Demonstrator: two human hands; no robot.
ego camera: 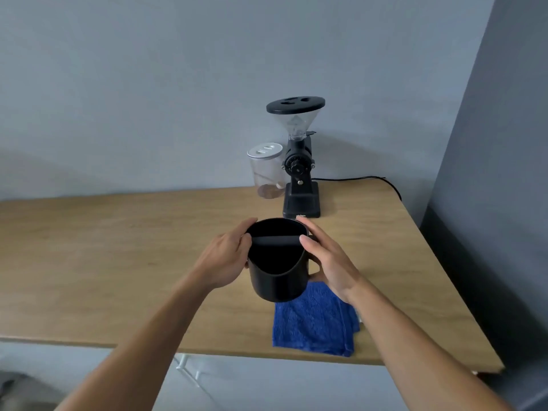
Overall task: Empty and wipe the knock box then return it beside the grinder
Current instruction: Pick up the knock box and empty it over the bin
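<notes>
Hands meet on a black knock box in the head camera's wide view, one on each side. The left hand wraps its fingers around the box's left wall, thumb up near the rim. The right hand closes on the right wall, fingertips reaching the rim by the end of the knock bar that crosses the open top. The inside of the box looks dark; whether anything lies in it cannot be told. Whether its base touches the wooden counter or hangs just above it cannot be told either. The box sits near the middle of the counter, just in front of the black coffee grinder, whose clear hopper carries a black lid. Left of the grinder, touching or nearly so, stands a clear jar with a pale lid and some brown contents at the bottom. A folded blue cloth lies on the counter close to the near edge, partly behind the box and under the right wrist. A black cord runs from the grinder toward the counter's far right corner
</notes>
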